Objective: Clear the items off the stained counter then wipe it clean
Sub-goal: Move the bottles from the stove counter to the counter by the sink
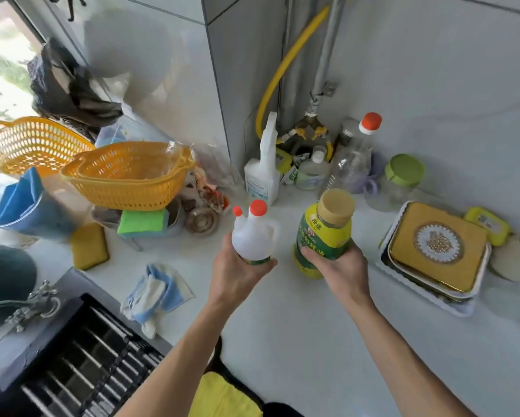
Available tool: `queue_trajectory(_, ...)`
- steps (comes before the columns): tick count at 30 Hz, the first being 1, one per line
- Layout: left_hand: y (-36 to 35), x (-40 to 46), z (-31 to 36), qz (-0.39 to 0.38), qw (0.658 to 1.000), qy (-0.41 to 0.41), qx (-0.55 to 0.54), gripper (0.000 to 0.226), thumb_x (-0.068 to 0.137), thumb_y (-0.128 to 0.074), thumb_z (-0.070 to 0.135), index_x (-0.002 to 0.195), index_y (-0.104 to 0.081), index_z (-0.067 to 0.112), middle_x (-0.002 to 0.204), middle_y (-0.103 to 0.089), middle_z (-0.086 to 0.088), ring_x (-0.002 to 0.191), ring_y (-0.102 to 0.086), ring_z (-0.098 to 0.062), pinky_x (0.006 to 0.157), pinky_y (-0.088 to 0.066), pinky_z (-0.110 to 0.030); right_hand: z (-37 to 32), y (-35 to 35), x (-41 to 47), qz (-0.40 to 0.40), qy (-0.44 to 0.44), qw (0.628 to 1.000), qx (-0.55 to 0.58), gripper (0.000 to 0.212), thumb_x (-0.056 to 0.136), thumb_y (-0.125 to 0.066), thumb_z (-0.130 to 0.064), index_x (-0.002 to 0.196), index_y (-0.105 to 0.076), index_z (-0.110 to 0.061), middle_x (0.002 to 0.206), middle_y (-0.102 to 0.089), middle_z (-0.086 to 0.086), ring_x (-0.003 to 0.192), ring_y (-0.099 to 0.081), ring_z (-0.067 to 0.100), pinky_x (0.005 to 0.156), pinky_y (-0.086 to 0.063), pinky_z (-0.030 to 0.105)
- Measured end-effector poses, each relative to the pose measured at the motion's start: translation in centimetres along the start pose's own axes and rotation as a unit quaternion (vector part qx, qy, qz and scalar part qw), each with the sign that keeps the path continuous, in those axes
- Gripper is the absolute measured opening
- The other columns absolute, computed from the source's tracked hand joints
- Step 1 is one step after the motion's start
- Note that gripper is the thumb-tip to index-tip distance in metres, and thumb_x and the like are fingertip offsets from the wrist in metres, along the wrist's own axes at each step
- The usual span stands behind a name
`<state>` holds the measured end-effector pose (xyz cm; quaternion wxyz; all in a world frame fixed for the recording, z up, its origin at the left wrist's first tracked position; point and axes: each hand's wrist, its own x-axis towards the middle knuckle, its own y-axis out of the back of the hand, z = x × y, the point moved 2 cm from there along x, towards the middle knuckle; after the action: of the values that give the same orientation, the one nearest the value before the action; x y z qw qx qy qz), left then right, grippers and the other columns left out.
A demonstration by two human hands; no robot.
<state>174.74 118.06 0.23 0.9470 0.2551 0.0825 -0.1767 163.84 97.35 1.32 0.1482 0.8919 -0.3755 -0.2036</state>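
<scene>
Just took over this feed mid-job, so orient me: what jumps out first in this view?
Front and centre, the left hand grips a white jug with two red caps, and the right hand grips a yellow-green bottle, both over the white counter. At left, two orange baskets stand out above a green sponge. A blue-and-white cloth lies crumpled near the sink.

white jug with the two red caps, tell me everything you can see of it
The white jug is translucent white plastic with two red caps on top, a small one on a thin spout and a larger one on the main neck, plus a moulded handle on its right side. A green label band shows near its base. It is upright, lifted over the counter, gripped round its lower body by the left hand. It looks close to empty, though that is uncertain.
</scene>
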Motion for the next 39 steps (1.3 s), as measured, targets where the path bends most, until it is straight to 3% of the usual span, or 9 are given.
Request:
queue_trajectory(3, -1.1, 2.7, -0.2, 0.001, 1.000, -0.015, -0.009, 0.086, 0.062, -0.094, 0.050, 0.133, -0.048, 0.036, 0.110, -0.068, 0.018, 0.101, -0.067, -0.008, 0.072, -0.056, -0.027, 0.1, -1.0, 2.5, 0.016, 0.009, 1.000, 0.007, 0.050, 0.067, -0.096, -0.042, 0.108, -0.073, -0.026, 0.091, -0.075, -0.024, 0.082, -0.067, -0.015, 0.071, -0.051, 0.009)
queue_trajectory(9, -2.7, 5.8, -0.6, 0.017, 0.999, -0.039, -0.015, 0.093, 0.062, -0.095, 0.049, 0.140, -0.045, 0.036, 0.112, -0.062, 0.034, 0.104, -0.065, -0.008, 0.076, -0.056, -0.024, 0.5, -2.2, 5.0, 0.046, 0.026, 0.999, 0.009, 0.051, 0.067, -0.096, -0.042, 0.109, -0.072, -0.025, 0.091, -0.074, -0.020, 0.086, -0.070, -0.002, 0.076, -0.051, 0.018)
queue_trajectory(13, -3.4, 6.6, -1.2, 0.015, 0.998, -0.056, -0.020, 0.091, 0.061, -0.094, 0.052, 0.137, -0.044, 0.041, 0.113, -0.057, 0.044, 0.104, -0.063, 0.004, 0.070, -0.051, -0.010, 0.8, -2.9, 5.5, 0.043, 0.028, 0.999, 0.007, 0.046, 0.067, -0.095, -0.042, 0.102, -0.068, -0.034, 0.085, -0.070, -0.028, 0.081, -0.063, -0.019, 0.071, -0.047, 0.007)
queue_trajectory(17, -3.5, 7.2, -1.3, 0.015, 0.997, -0.076, -0.025, 0.089, 0.061, -0.095, 0.054, 0.131, -0.041, 0.050, 0.115, -0.052, 0.050, 0.107, -0.055, 0.021, 0.069, -0.049, -0.002, 1.2, -3.2, 5.8, 0.048, 0.028, 0.998, 0.021, 0.047, 0.066, -0.096, -0.043, 0.102, -0.068, -0.036, 0.085, -0.071, -0.029, 0.084, -0.066, -0.013, 0.072, -0.048, 0.007)
queue_trajectory(22, -3.4, 7.9, -1.7, 0.017, 0.995, -0.078, -0.055, 0.089, 0.060, -0.098, 0.053, 0.123, -0.038, 0.069, 0.120, -0.060, 0.039, 0.109, -0.062, 0.012, 0.078, -0.056, -0.014, 1.3, -2.8, 6.0, 0.017, 0.041, 0.999, 0.024, 0.047, 0.068, -0.096, -0.039, 0.102, -0.064, -0.041, 0.085, -0.067, -0.045, 0.085, -0.064, -0.020, 0.069, -0.045, -0.001)
queue_trajectory(26, -3.1, 8.0, -2.2, -0.016, 0.996, -0.059, -0.071, 0.097, 0.058, -0.102, 0.047, 0.132, -0.040, 0.063, 0.124, -0.063, 0.031, 0.116, -0.064, 0.002, 0.093, -0.061, -0.034, 1.1, -2.4, 6.4, -0.014, 0.030, 0.999, 0.021, 0.062, 0.065, -0.096, -0.039, 0.117, -0.061, -0.041, 0.094, -0.069, -0.042, 0.091, -0.064, -0.020, 0.073, -0.046, 0.000)
queue_trajectory(30, -1.8, 5.4, -2.5, -0.021, 0.997, -0.029, -0.065, 0.108, 0.064, -0.100, 0.040, 0.150, -0.036, 0.053, 0.137, -0.057, 0.039, 0.125, -0.054, 0.017, 0.092, -0.044, -0.003, 1.3, -1.4, 4.8, -0.043, 0.014, 0.999, -0.009, 0.082, 0.066, -0.095, -0.034, 0.134, -0.050, -0.040, 0.107, -0.063, -0.037, 0.096, -0.057, -0.026, 0.078, -0.042, -0.002)
queue_trajectory(33, -0.2, 1.5, -2.9, 0.008, 0.999, 0.028, -0.033, 0.091, 0.082, -0.090, 0.025, 0.158, -0.039, 0.030, 0.146, -0.059, 0.002, 0.130, -0.057, -0.012, 0.101, -0.047, -0.025, 2.6, 0.0, 1.4, -0.040, -0.027, 0.998, -0.027, 0.076, 0.079, -0.086, -0.019, 0.145, -0.049, -0.026, 0.128, -0.061, -0.015, 0.114, -0.060, 0.002, 0.099, -0.047, 0.021)
queue_trajectory(39, 2.9, -9.5, -4.4, -0.054, 0.996, 0.064, 0.014, 0.023, 0.095, -0.074, 0.023, 0.110, -0.071, 0.040, 0.094, -0.080, 0.013, 0.089, -0.074, 0.002, 0.082, -0.061, -0.033, 6.4, 4.3, -10.1, -0.137, -0.095, 0.984, -0.064, 0.017, 0.096, -0.070, -0.025, 0.110, -0.073, -0.034, 0.098, -0.078, -0.006, 0.091, -0.074, 0.008, 0.083, -0.059, 0.029)
